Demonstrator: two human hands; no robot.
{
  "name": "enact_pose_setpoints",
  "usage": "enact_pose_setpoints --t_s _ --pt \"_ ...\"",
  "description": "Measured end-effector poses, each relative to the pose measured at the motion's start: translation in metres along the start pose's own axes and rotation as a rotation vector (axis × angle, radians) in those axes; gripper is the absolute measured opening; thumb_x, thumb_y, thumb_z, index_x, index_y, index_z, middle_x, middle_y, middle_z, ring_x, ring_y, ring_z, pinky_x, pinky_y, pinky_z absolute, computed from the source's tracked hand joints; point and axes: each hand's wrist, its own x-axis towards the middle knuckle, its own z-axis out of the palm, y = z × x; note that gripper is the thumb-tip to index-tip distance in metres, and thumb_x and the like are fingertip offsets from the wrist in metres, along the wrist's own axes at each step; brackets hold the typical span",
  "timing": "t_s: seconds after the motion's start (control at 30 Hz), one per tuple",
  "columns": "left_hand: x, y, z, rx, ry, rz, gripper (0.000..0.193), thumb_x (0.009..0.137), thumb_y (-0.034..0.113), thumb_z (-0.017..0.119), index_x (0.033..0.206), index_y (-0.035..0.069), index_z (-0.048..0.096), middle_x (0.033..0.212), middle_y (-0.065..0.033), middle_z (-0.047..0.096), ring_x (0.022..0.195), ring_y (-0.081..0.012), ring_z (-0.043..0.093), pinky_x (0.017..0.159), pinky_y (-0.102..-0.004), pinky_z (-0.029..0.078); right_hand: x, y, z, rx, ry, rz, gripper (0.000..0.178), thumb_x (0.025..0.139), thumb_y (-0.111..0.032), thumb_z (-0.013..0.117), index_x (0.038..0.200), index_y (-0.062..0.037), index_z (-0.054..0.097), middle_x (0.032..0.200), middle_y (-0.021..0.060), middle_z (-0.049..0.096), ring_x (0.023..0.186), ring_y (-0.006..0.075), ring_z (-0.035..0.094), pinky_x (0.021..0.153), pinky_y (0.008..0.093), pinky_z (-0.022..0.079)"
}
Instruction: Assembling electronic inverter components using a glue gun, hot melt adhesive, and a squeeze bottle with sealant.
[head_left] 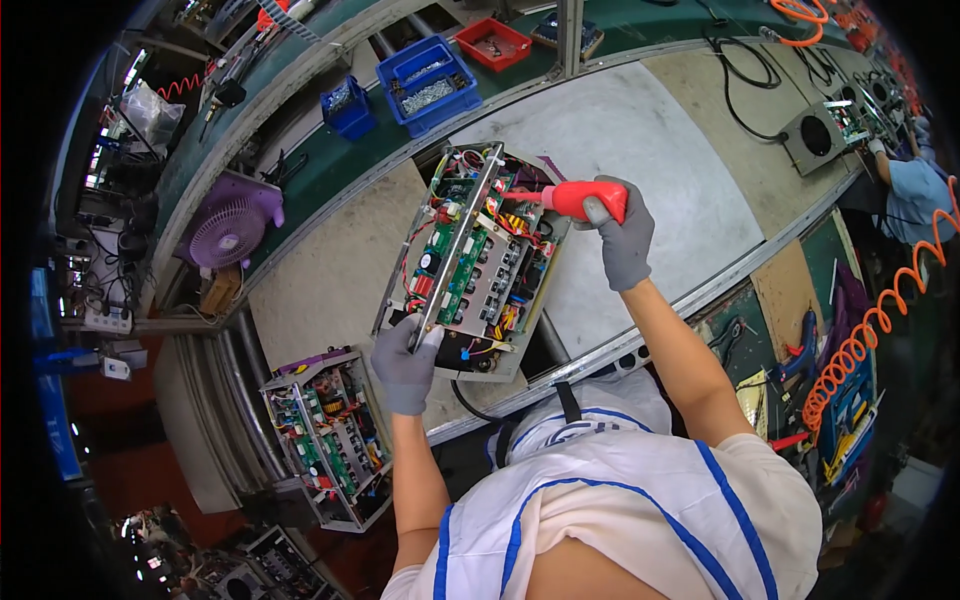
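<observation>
An open electronic unit (470,280), packed with green circuit boards, coils and coloured wires, sits on the bench in front of me. A long metal bar (462,230) runs across its top. My gloved left hand (403,372) is closed around the near end of this bar. In my gloved right hand (627,240) is a red squeeze bottle (578,198), lying almost level. Its narrow tip points left, over the far right part of the unit. Whether the tip touches anything inside, I cannot tell.
A second open unit (330,435) stands at lower left by metal rollers. Blue bins (428,85) of small metal parts and a red tray (493,44) line the far shelf. Left is a purple fan (230,225). An orange coiled hose (850,345) hangs right; a co-worker (912,190) sits beyond.
</observation>
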Motion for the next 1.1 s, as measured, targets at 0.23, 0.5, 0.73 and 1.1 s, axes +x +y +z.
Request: enact_pose_setpoints --t_s 0.23,0.5,0.73,1.1 --pt "-0.026 0.031 0.015 0.303 0.036 0.25 0.029 0.071 0.028 0.081 0.092 0.012 0.069 0.066 -0.0085 0.054 0.062 -0.0294 0.051 0.057 -0.0438 0.038 0.005 -0.023 -0.043 0.413 -0.02 0.246 0.053 0.088 -0.046 0.066 0.114 -0.0001 0.057 0.096 0.0127 0.067 0.07 0.019 0.064 0.063 0.0316 0.054" --pt "-0.102 0.061 0.066 0.392 -0.082 0.471 0.026 0.073 0.022 0.077 0.092 0.009 0.066 0.063 -0.0062 0.051 0.058 -0.0265 0.051 0.056 -0.042 0.036 0.012 -0.07 -0.065 0.295 0.05 0.082 0.056 0.088 -0.042 0.068 0.119 0.0022 0.053 0.094 0.0136 0.065 0.073 0.0197 0.064 0.061 0.0313 0.053" --pt "-0.088 0.063 0.065 0.362 -0.146 0.428 0.019 0.073 0.02 0.073 0.077 0.009 0.058 0.059 -0.0052 0.049 0.057 -0.0255 0.05 0.058 -0.0411 0.035 0.014 -0.083 -0.064 -0.119 0.051 -0.081 0.048 0.084 -0.026 0.073 0.116 0.0027 0.053 0.097 0.0173 0.067 0.079 0.02 0.066 0.061 0.0317 0.055" --pt "-0.088 0.062 0.067 0.436 -0.117 0.451 0.021 0.073 0.022 0.073 0.085 0.006 0.066 0.057 -0.0038 0.047 0.054 -0.0234 0.048 0.057 -0.0395 0.034 0.02 -0.063 -0.041 -0.419 -0.124 -0.173 0.044 0.079 -0.012 0.078 0.115 -0.0011 0.054 0.101 0.0136 0.07 0.077 0.0149 0.068 0.066 0.0277 0.057"
